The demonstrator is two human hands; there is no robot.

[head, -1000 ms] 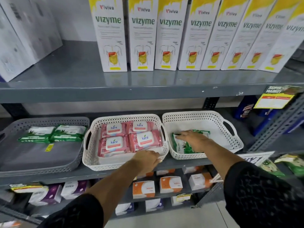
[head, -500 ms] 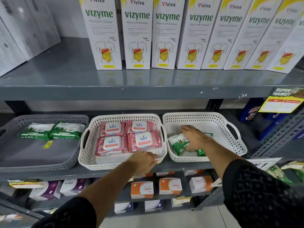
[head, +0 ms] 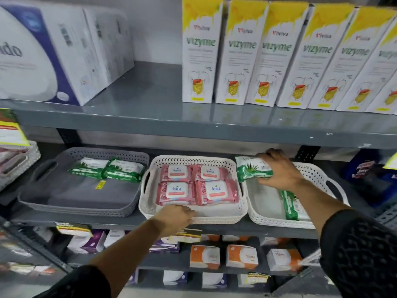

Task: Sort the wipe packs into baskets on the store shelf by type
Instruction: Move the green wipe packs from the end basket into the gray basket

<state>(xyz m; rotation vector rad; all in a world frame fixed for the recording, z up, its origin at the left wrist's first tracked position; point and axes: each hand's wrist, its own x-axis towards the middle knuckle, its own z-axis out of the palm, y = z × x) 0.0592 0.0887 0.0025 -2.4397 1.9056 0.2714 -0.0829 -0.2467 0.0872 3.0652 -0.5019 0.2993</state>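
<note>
Your right hand (head: 277,171) has its fingers closed around a green wipe pack (head: 251,168), held above the left rim of the right white basket (head: 318,175); a second green pack (head: 291,204) lies inside that basket. Your left hand (head: 176,216) curls its fingers over the front rim of the middle white basket (head: 223,216), which holds four pink packs (head: 197,184). Two more green packs (head: 107,169) sit in the grey basket (head: 64,203) on the same shelf (head: 107,220).

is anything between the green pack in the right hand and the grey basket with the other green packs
Yes: the white basket of pink packs sits between the held green pack and the grey basket.
</note>
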